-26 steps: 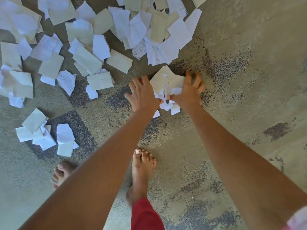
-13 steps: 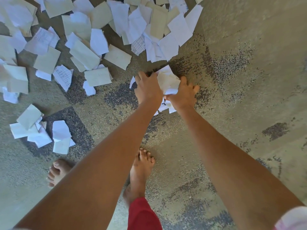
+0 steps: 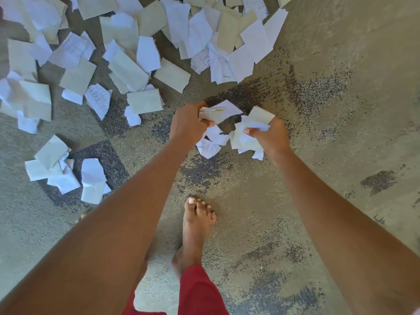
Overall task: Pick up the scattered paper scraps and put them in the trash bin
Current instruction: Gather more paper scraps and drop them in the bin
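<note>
Gripping a wad of paper scraps [image 3: 219, 113], the left hand [image 3: 187, 127] is closed, fingers curled round it. Head view, one entry per item. Right hand [image 3: 271, 136]: closed on a second bunch of scraps [image 3: 247, 133], thumb pressed on top. Loose scraps [image 3: 208, 147]: between and just below the hands; whether they lie on the concrete floor [image 3: 329, 110] or hang, cannot tell. Scattered scraps [image 3: 136, 71]: far and left, overlapping. Small pile [image 3: 66, 171]: near left. Bare foot [image 3: 196, 226]: near, centre, red garment [image 3: 200, 292] above it. Trash bin: out of view.
</note>
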`<state>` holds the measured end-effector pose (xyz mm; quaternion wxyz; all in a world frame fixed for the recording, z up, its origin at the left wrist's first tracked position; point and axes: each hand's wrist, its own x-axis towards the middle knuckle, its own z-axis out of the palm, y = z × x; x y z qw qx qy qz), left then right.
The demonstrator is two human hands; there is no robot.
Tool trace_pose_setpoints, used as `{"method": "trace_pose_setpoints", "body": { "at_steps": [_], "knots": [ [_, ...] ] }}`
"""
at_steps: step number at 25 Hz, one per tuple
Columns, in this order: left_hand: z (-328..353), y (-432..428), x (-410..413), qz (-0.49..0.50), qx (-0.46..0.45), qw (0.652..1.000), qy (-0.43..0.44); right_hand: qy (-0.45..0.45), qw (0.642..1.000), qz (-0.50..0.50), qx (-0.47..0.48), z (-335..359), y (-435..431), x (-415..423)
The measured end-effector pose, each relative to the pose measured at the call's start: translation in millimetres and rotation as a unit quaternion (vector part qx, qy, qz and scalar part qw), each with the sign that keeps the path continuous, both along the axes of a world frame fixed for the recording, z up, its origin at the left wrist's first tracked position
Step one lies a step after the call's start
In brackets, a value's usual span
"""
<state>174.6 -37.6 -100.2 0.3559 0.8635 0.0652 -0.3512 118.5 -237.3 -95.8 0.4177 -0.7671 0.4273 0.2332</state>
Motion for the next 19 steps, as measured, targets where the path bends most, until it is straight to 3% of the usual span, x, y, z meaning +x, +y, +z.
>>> {"method": "trace_pose_setpoints", "body": {
  "at_steps": [10, 19],
  "knots": [
    [27, 73, 16, 0.138, -0.011, 0.99, -0.006, -0.046, 0.995, -0.07, 0.056, 37, 33, 20],
    [84, 148, 34, 0.235, -0.048, 0.969, -0.061, -0.103, 0.989, -0.041, 0.095, 88, 119, 70]
  ]
}}
